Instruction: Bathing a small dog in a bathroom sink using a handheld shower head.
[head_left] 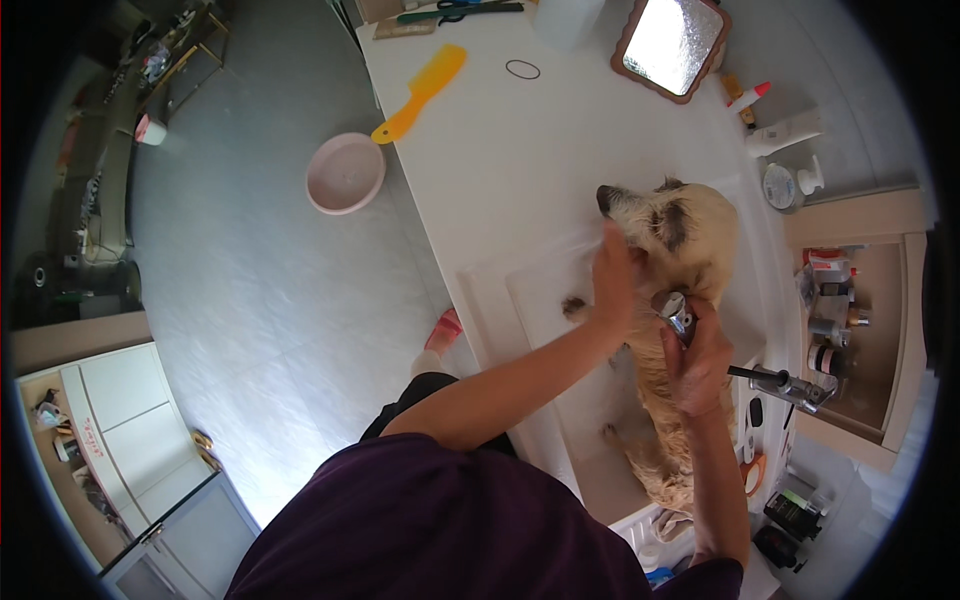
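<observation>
A light tan dog (662,375) with damp-looking fur is in the white sink (530,330), its dark-nosed head turned left over the counter. My left hand (614,280) is held against the dog under its muzzle and throat; its fingertips look slightly blurred. In my right hand (703,355) is a chrome shower head (680,315), held close to the dog's neck with the fingers wrapped round it. A dark hose runs from the chrome faucet (795,387) toward that hand. No water spray can be made out. One dog paw (574,308) shows left of my left wrist.
On the white counter (500,180) lie a yellow comb (425,90) and a dark elastic band (522,69), with a brown-framed mirror (672,45) behind. Tubes and a pump bottle (795,182) line the right. A pink basin (345,173) is left of the counter.
</observation>
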